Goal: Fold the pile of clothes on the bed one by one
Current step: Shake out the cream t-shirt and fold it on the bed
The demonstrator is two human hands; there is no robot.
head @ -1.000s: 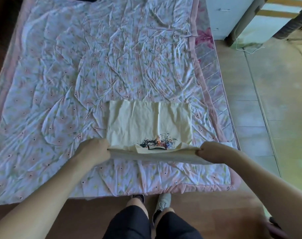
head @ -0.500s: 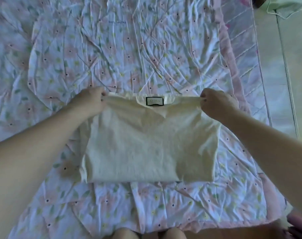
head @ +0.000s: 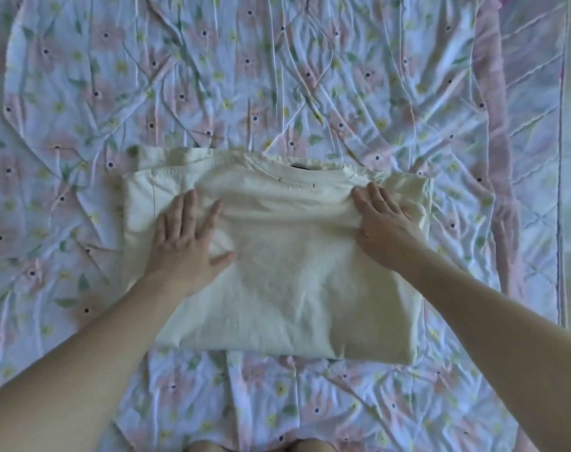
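While pressing flat, we are keeping left hand (head: 188, 243) spread, fingers straight, palm down on left part of folded cream shirt (head: 277, 288); gripping nothing. Right hand (head: 380, 223) likewise lying flat, fingers extended, on shirt's upper right near collar (head: 297, 179); holding nothing. Purpose, as we are judging it: flattening top layer, pushing out trapped air, setting crease. Shirt is resting as rectangle, collar edge away from us, on floral quilt (head: 212, 93) covering bed, near its front edge.

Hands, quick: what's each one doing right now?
Left hand: open, fingers flat on the folded cream shirt.
Right hand: open, pressing the shirt.
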